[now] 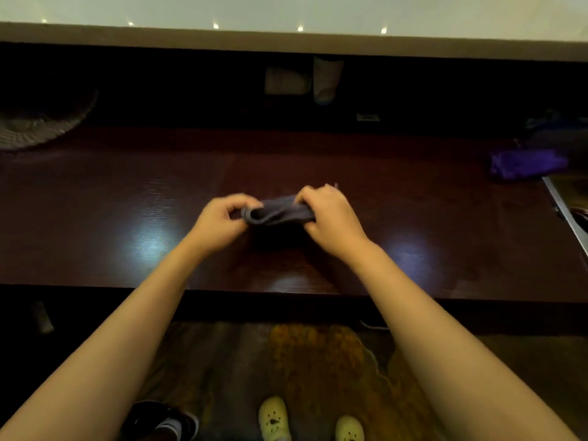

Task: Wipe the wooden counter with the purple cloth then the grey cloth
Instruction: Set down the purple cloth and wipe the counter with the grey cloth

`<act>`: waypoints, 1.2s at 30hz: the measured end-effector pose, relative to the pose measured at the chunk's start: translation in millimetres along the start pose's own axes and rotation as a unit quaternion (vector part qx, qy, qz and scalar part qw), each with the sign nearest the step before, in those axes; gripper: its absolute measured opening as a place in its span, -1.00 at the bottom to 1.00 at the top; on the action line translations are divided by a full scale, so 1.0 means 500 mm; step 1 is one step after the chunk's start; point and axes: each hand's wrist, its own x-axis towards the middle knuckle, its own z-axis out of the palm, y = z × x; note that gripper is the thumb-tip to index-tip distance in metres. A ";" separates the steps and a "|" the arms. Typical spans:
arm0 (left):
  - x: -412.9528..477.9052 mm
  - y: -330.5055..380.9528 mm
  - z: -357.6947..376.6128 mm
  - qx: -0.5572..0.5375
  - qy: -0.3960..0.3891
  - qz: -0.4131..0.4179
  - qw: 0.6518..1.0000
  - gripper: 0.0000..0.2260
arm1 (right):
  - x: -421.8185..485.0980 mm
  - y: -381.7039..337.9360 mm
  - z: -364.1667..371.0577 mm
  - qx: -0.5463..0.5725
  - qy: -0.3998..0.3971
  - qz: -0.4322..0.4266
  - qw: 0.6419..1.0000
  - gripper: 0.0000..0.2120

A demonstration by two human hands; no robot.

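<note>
A dark, glossy wooden tabletop [127, 192] runs across the whole view, seen from above by the person standing at its near edge. At far left, a pale woven object [41, 125] sits at the back edge, well apart from the hands; the wood between it and the hands is bare and reflects a ceiling light.

The left hand [219, 222] is curled closed, fingers pinching the left end of the grey cloth [276, 213]. The cloth is bunched into a short roll at the middle of the tabletop, stretched between both hands. The right hand [327, 214] grips the cloth's right end, fingers folded over it. Whether the cloth touches the wood cannot be told.

Right of the hands is more bare wood with another light reflection. The purple cloth [525, 165] lies crumpled at the far right, near a metal-edged strip [563, 211]. Below the tabletop's front edge, the floor shows two pale yellow shoes [273, 418].
</note>
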 end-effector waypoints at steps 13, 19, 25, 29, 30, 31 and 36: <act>-0.040 -0.159 -0.046 0.304 0.135 -0.080 0.940 -0.63 | -0.034 -0.013 0.154 -0.099 -0.179 -0.017 0.979 -0.35; -0.046 -0.220 -0.037 0.457 0.059 -0.185 0.868 -0.51 | -0.036 -0.002 0.211 -0.148 -0.173 -0.036 0.973 -0.27; -0.049 -0.231 -0.035 0.482 0.083 -0.159 0.858 -0.45 | 0.044 0.001 0.230 -0.131 -0.147 -0.046 0.979 -0.32; -0.051 -0.232 -0.036 0.480 0.084 -0.158 0.859 -0.48 | 0.151 0.014 0.257 -0.137 -0.129 -0.051 0.981 -0.35; -0.051 -0.232 -0.036 0.481 0.085 -0.158 0.858 -0.49 | 0.181 0.017 0.264 -0.138 -0.129 -0.049 0.981 -0.36; -0.050 -0.234 -0.036 0.483 0.085 -0.159 0.857 -0.49 | 0.212 0.020 0.271 -0.138 -0.130 -0.044 0.981 -0.38; -0.049 -0.235 -0.036 0.496 0.079 -0.162 0.850 -0.49 | 0.368 0.026 0.297 -0.145 -0.108 -0.019 0.983 -0.43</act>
